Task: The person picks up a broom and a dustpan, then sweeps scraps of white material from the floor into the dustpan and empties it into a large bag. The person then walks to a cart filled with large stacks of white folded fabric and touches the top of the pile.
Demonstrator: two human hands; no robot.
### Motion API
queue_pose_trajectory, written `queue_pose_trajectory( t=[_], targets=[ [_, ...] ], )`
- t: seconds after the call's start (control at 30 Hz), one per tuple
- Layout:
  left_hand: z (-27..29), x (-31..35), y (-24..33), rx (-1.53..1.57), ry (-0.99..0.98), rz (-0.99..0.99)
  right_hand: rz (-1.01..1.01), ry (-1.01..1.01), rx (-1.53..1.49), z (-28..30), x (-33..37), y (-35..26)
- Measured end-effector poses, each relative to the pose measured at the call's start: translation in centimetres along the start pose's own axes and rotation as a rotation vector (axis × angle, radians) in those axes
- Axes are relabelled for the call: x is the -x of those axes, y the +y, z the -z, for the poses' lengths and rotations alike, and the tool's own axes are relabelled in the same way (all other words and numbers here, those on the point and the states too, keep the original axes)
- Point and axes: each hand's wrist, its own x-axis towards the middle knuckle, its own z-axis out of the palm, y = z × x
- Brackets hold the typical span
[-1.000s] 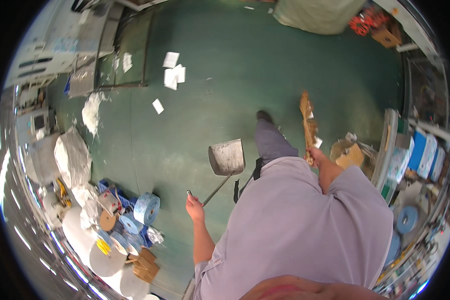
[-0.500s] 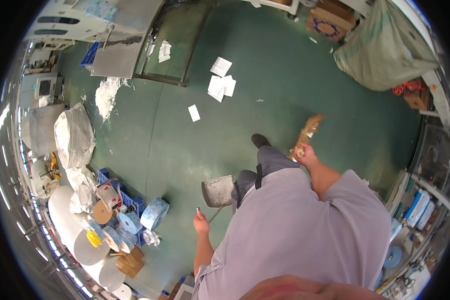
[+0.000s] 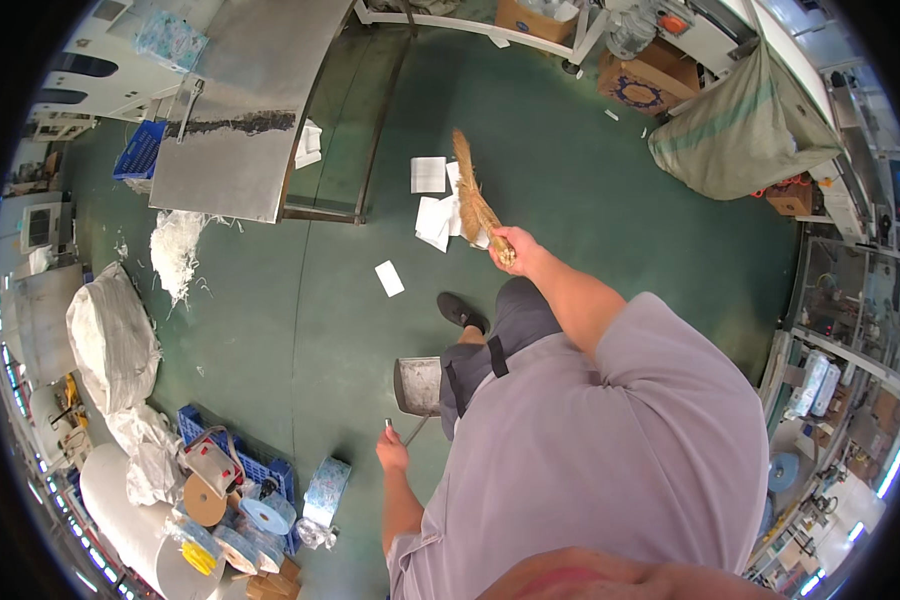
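My right hand (image 3: 516, 250) grips the handle end of a straw hand broom (image 3: 475, 200). The broom's long tan bristles reach forward, past several white paper sheets (image 3: 434, 221) scattered on the green floor, and cover part of them. One more white sheet (image 3: 390, 279) lies apart, nearer to me. Low at my left side, my left hand (image 3: 393, 452) is closed round the thin handle of a metal dustpan (image 3: 418, 386). The grey pan hangs beside my left leg, and I see no paper in it.
A metal table (image 3: 235, 160) stands ahead on the left, with a heap of white shreds (image 3: 177, 255) below it. White sacks (image 3: 115, 335), film rolls (image 3: 269, 513) and blue crates (image 3: 195, 428) line the left. A large green-grey sack (image 3: 740, 140) and a cardboard box (image 3: 650, 80) sit far right.
The broom has swung from my right side forward and left, over to the paper sheets. My view has shifted forward with a step. The dustpan stays low in my left hand.
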Motion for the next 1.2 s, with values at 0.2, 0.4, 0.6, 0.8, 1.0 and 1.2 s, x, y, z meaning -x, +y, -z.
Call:
queue_pose_trajectory(
  t=[0.2,0.4,0.6,0.8,1.0,1.2],
  targets=[
    [2.4,-10.7,6.3,0.091,-0.044,0.019,0.245,0.110,0.216,-3.4,2.8,-4.8],
    [1.6,-15.9,11.5,0.090,0.006,0.054,0.475,0.212,0.517,-4.9,-0.4,-18.6],
    [0.6,-15.6,19.2,0.027,-0.040,0.067,0.580,0.560,0.908,-11.1,-13.5,-38.0],
    [-0.4,-17.0,24.5,-0.056,-0.186,0.092,0.586,0.796,1.328,-17.3,-24.2,-48.8],
    [-1.7,-19.5,26.1,-0.060,-0.215,0.051,0.702,0.487,1.786,-10.7,-24.1,-38.9],
    [-0.2,-20.9,24.2,-0.064,-0.200,0.076,0.175,0.236,2.086,-2.9,-8.3,-25.7]
  ],
)
